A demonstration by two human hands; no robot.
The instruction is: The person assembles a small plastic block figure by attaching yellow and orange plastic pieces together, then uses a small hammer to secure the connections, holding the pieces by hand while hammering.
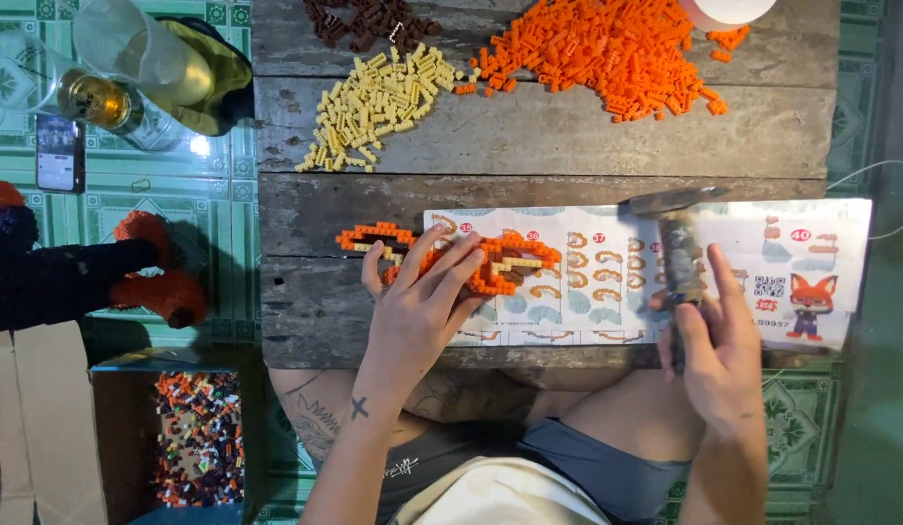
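The spread left hand (pixel 419 301) covers part of the orange brick model (pixel 490 261); the right hand (pixel 721 348) grips a blurred hammer (pixel 679 255).

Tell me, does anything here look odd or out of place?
Mostly tidy: bricks sit in sorted piles. One oddity: the right hand holds a small hammer over the instruction sheet, an unusual tool beside the orange brick piece under the left hand.
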